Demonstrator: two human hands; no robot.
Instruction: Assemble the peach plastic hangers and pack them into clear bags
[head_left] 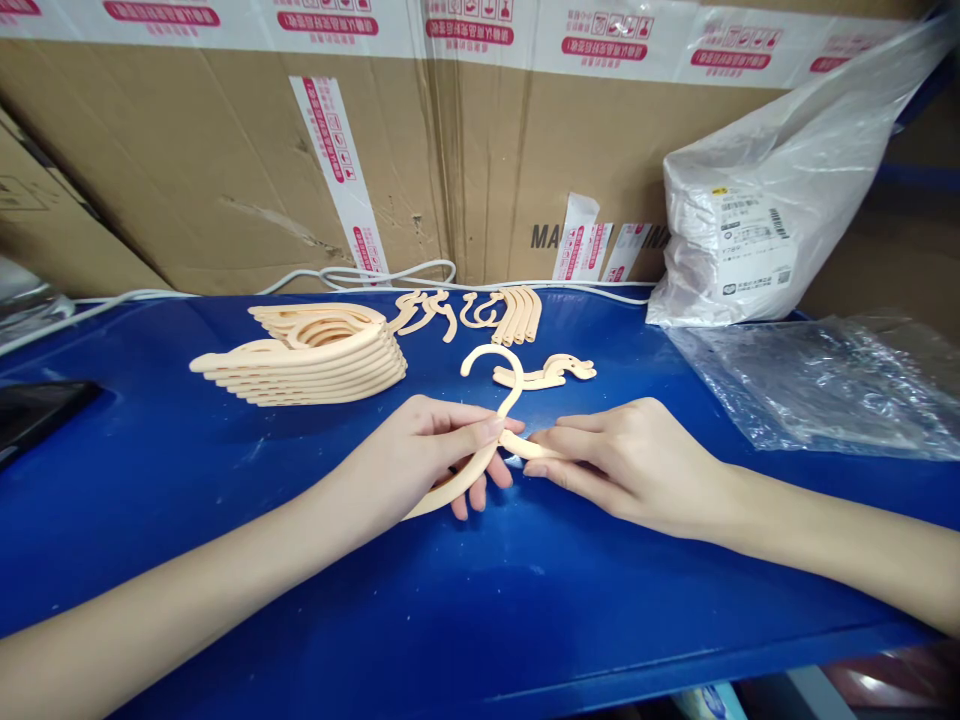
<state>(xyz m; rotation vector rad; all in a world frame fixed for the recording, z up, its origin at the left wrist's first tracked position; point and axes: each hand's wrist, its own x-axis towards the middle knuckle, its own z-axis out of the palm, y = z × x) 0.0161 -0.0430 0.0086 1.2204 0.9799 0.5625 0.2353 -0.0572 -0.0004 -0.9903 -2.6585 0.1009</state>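
Observation:
Cream plastic hanger parts meet in front of me, above the blue tabletop. My left hand [431,445] is closed around a hanger [519,378], thumb at the base of its hook; the curved arm runs down under my palm. Between the fingertips of my right hand [637,455] is a short curved hanger arm [525,448], its end touching the hanger just below the hook. Whether the two pieces are locked together I cannot tell. Just beyond my hands lie a few loose hanger pieces [551,375].
A stack of cream hangers [322,370] sits at the left. Behind are loose hooks [424,312] and hanger arms [519,315]. A white cable [330,275] runs along cardboard boxes [225,150]. At right stand a filled plastic bag [720,220] and flat clear bags [825,385].

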